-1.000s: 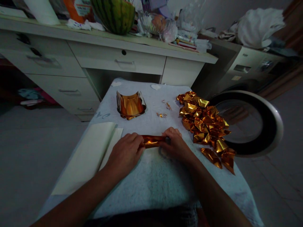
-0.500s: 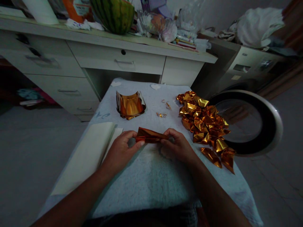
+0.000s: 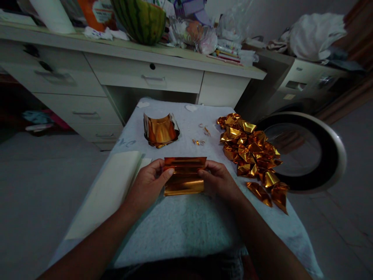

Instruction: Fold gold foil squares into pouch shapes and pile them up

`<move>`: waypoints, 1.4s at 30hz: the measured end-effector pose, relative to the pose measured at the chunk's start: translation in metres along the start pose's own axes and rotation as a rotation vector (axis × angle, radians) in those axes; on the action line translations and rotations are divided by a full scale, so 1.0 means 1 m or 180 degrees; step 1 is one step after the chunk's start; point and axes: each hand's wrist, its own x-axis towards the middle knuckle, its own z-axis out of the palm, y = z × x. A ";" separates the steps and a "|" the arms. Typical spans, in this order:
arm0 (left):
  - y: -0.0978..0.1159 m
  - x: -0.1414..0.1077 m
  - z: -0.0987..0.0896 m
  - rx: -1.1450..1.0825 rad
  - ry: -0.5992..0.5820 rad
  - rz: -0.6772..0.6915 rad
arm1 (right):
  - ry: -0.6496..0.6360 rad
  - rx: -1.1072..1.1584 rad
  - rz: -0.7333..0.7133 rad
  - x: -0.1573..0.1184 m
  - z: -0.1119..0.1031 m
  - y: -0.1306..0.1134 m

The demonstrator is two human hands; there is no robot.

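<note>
A sheet of shiny gold foil paper is stretched between my two hands, creased lengthwise across its upper half. My left hand pinches its left edge, thumb on top. At the opposite edge, my right hand grips it the same way. Beyond them on the cloth-covered table lies a curved stack of gold foil sheets. To the right is a heap of folded gold foil pieces. Small gold scraps lie between the stack and the heap.
A pale folded sheet lies along the left side of the table. Behind stands a white desk bearing a cut watermelon and bags. At right, a washing machine's round door hangs open beside the table.
The foil sheet, earlier folded narrow and seen nearly edge-on, is now spread wider with its face toward me. Both hands still hold its ends in about the same place.
</note>
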 end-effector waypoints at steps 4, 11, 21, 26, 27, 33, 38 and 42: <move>0.000 0.001 0.001 0.0293 0.0198 0.0077 | 0.0117 0.0020 0.0201 0.001 0.003 0.001; 0.002 -0.008 0.006 0.2182 0.0880 0.1612 | 0.0436 -0.0464 0.0229 0.005 0.010 0.006; -0.001 -0.006 0.016 0.1890 -0.0261 0.1152 | -0.0007 -0.0594 -0.0460 -0.001 0.009 0.006; 0.003 -0.008 0.014 0.1087 -0.0196 0.0587 | -0.0558 -0.0503 -0.0494 -0.006 0.009 0.001; 0.002 -0.009 0.014 0.0987 -0.0149 0.0496 | -0.0629 -0.0581 -0.0528 -0.007 0.010 0.000; -0.004 -0.010 0.013 0.1004 0.0283 0.0353 | -0.0858 -0.1090 -0.0643 -0.008 0.015 -0.008; -0.001 -0.011 0.012 0.0738 0.0260 0.0337 | -0.0490 -0.0951 -0.0631 -0.006 0.015 -0.005; 0.003 -0.013 0.012 0.0545 0.0279 0.0285 | 0.0629 -0.1132 -0.0559 -0.002 0.009 -0.006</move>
